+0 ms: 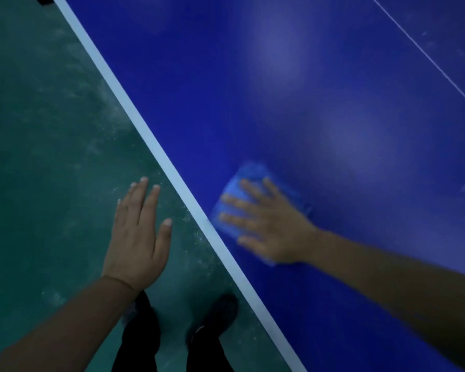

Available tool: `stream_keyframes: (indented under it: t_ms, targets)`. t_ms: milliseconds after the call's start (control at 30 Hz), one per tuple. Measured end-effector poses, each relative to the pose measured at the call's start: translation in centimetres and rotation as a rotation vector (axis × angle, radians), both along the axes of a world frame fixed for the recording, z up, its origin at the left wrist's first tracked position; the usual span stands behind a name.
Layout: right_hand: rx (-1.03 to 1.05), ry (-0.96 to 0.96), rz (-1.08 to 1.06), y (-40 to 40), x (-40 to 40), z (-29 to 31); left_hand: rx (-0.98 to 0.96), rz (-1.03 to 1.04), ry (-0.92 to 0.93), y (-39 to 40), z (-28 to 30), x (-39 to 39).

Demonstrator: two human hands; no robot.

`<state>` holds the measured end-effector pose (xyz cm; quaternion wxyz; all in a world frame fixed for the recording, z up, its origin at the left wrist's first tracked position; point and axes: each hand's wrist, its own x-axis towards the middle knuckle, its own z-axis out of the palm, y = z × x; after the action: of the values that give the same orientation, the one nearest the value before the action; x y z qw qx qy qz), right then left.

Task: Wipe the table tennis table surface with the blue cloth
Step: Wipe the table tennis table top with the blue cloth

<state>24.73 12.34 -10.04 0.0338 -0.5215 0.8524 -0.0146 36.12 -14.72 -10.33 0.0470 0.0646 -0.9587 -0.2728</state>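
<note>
Risk sits at the white-striped edge of the dark blue worktop (279,89): the right hand (269,224), its grip flat with fingers spread on the folded blue cloth (239,181), could push it off, while the left hand (137,237) hangs open above the green floor (38,130).

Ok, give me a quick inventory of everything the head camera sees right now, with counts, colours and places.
Blue table tennis table: one, deep blue, fills the right and upper part of the view.
White edge line: one, runs diagonally along the table's border.
Thin white centre line: one, upper right.
Folded blue cloth: one, lighter blue, flat on the table near the edge line.
Green floor: dusty, left side.
Dark shoes: two, bottom centre on the floor.
Right hand: fingers spread, pressing on the cloth, blurred.
Left hand: flat, fingers straight, over the floor, holding nothing.
</note>
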Motion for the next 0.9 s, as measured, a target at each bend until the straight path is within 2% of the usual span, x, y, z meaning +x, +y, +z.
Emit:
stream_keyframes:
  t_ms: [67, 167, 200, 233, 300, 367, 433, 467, 533, 633, 700, 733, 767, 833, 900]
  targets:
    - [0.040, 0.079, -0.343, 3.2, -5.8, -0.4, 0.003, -0.036, 0.002, -0.2, 0.3, -0.1]
    - [-0.001, -0.036, -1.004, 4.2, -10.1, 0.6, 0.011, -0.058, -0.002, -0.1, 0.5, -0.3]
    - [-0.014, -0.028, -1.067, 2.7, -9.3, 0.6, 0.013, -0.063, 0.003, 0.1, 0.6, -0.5]
    - [-0.031, 0.031, -1.016, 0.7, -7.6, 0.3, 0.015, -0.069, 0.011, 0.2, 0.6, -0.8]
    - [-0.036, 0.068, -0.649, -3.2, -1.8, -0.2, 0.024, -0.084, 0.033, 0.8, 0.8, -1.5]
    - [-0.047, -0.008, -0.323, -3.4, 3.7, -0.6, 0.028, -0.121, 0.062, 1.8, 1.2, -2.4]
    - [-0.038, -0.012, -0.266, 1.4, 2.8, -0.3, -0.001, -0.204, 0.073, 3.9, 1.6, -3.4]
    - [-0.014, 0.038, -0.358, 4.8, 0.9, -0.5, -0.020, -0.262, 0.071, 5.3, 1.7, -3.9]
    - [0.077, 0.116, -0.729, 12.6, -3.7, -0.8, -0.046, -0.374, 0.061, 8.1, 1.6, -4.3]
    - [0.036, -0.035, -1.412, 22.4, -7.3, 1.2, -0.138, -0.471, 0.021, 10.6, 0.5, -4.2]
    - [-0.053, -0.113, -1.648, 23.0, -6.8, 1.8, -0.215, -0.481, -0.005, 10.8, -0.1, -4.0]
    - [-0.036, -0.091, -1.647, 21.8, -5.9, 1.5, -0.229, -0.486, -0.004, 10.8, -0.3, -4.0]
    - [-0.007, -0.022, -1.549, 20.0, -4.8, 0.9, -0.240, -0.493, 0.005, 10.8, -0.3, -4.2]
    - [0.039, 0.105, -1.206, 14.8, -1.2, -0.6, -0.270, -0.510, 0.013, 10.9, -0.3, -4.1]
    - [0.033, 0.097, -0.755, 10.4, 3.6, -1.2, -0.277, -0.510, 0.018, 10.9, -0.3, -4.0]
